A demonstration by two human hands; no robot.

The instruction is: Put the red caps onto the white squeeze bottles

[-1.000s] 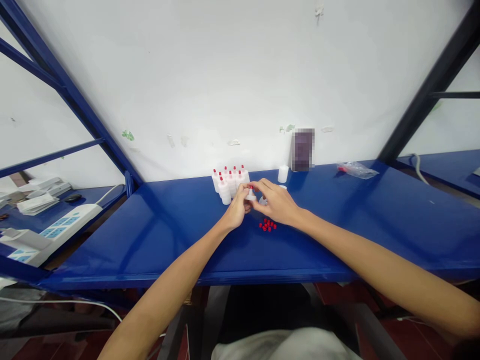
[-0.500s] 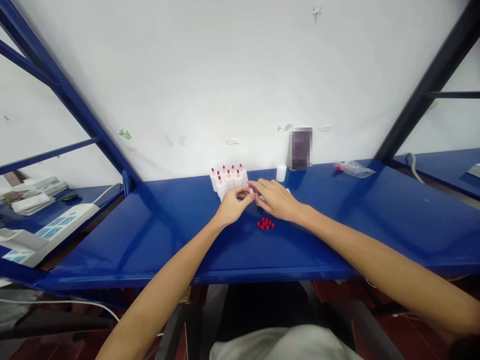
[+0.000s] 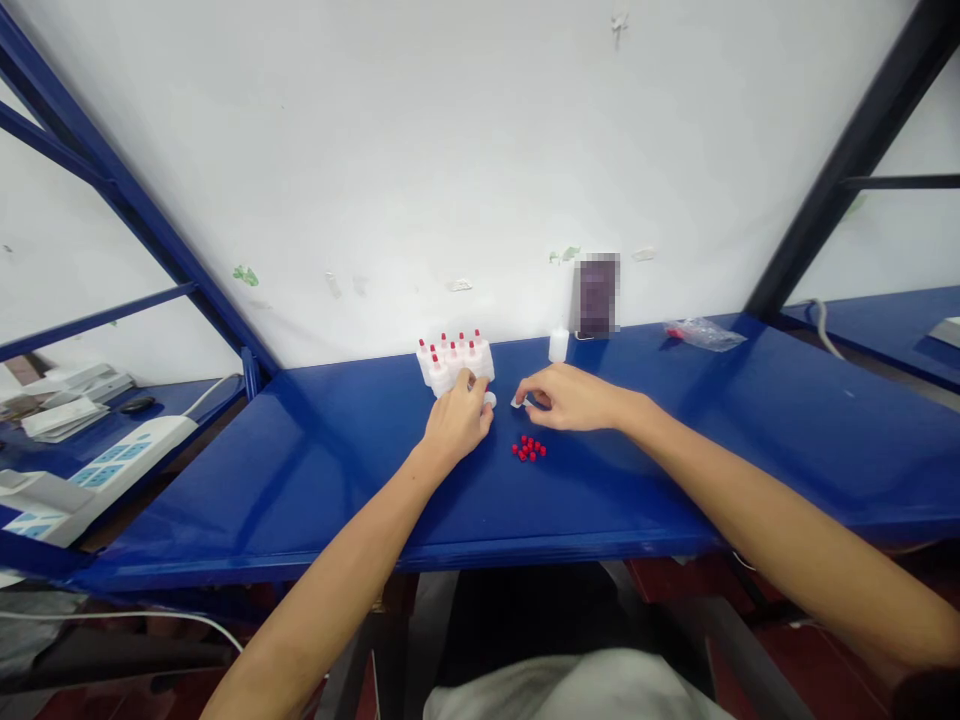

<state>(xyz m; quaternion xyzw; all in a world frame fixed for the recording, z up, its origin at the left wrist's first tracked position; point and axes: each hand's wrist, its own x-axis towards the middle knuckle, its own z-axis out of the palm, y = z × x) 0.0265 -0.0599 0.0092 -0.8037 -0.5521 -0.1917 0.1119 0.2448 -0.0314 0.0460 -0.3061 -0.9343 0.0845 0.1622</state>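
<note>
Small white piece [image 3: 517, 402]: is being pinched at the left-pointing fingertips of the right hand [image 3: 576, 398]; its long axis is being obscured; whether clearance from the blue table [image 3: 337, 460] is being maintained cannot be told.
Right fingers: are being held bent, nearly closed around that piece.
Left hand [image 3: 453, 418]: is being positioned farther from that piece, just beside the red-tipped bottles [image 3: 460, 358]; a white round part [image 3: 490, 399] is being gripped between curled fingers and thumb, its far side being hidden.
Red caps [image 3: 527, 449]: are being left loose on the person's side of the right fingertips.
Separation: a bare strip is being left between both hands.
</note>
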